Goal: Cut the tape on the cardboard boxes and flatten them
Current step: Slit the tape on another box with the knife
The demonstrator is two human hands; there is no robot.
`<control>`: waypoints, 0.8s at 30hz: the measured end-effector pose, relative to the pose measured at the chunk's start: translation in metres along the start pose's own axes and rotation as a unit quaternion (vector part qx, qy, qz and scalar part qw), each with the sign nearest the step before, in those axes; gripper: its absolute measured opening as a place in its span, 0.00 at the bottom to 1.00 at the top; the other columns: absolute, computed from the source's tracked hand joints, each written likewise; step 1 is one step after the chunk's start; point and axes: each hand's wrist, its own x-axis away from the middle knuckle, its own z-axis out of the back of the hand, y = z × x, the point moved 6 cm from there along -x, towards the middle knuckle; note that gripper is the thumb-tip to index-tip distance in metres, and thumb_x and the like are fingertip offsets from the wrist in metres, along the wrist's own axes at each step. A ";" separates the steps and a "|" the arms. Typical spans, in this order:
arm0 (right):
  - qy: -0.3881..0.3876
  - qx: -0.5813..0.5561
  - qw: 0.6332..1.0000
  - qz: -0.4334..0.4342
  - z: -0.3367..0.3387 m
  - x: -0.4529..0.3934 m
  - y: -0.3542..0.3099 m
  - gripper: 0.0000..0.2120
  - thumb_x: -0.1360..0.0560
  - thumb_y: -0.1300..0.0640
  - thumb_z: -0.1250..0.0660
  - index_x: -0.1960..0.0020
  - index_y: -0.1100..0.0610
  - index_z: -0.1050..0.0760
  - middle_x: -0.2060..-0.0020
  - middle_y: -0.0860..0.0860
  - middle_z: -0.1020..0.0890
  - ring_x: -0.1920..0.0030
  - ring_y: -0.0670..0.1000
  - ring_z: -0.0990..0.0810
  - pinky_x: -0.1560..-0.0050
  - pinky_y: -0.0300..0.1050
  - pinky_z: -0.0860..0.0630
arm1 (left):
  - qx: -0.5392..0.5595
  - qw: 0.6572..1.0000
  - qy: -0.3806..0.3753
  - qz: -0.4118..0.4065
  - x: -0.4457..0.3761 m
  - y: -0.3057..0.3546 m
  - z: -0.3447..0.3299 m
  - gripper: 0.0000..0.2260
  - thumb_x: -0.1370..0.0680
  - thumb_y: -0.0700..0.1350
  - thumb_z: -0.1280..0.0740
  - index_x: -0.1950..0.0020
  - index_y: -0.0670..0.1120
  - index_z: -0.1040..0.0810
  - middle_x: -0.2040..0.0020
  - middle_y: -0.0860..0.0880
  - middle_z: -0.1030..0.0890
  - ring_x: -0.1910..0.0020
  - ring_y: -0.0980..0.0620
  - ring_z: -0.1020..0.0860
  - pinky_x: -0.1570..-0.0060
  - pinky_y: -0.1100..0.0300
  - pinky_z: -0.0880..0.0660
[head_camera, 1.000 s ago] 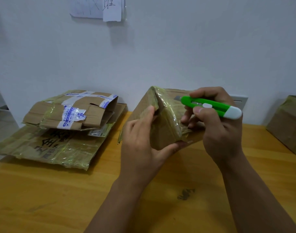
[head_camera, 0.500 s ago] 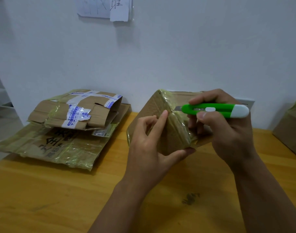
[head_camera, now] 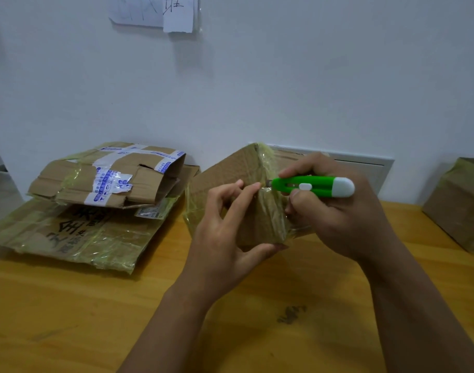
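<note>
Mid tape-cut: my left hand [head_camera: 225, 232] grips the box [head_camera: 225, 179] tilted at table [head_camera: 69, 319] centre, right hand [head_camera: 335, 211] grips green cutter [head_camera: 311, 186], blade at the taped 12 o'clock edge; next, draw it along.

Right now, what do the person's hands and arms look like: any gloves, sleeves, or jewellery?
Both the left hand and the right hand are bare, without gloves. Both forearms are uncovered to the frame's edge: no sleeves, watch, rings or bracelets show.
</note>
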 end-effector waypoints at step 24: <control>0.003 -0.021 1.000 -0.009 -0.011 -0.002 0.013 0.07 0.33 0.51 0.38 0.58 0.52 0.24 0.66 0.50 0.20 0.67 0.58 0.21 0.71 0.58 0.25 | 0.009 1.000 0.016 0.023 0.004 -0.004 -0.009 0.33 0.30 0.57 0.30 0.28 0.51 0.35 0.39 0.54 0.37 0.34 0.51 0.33 0.37 0.76 0.36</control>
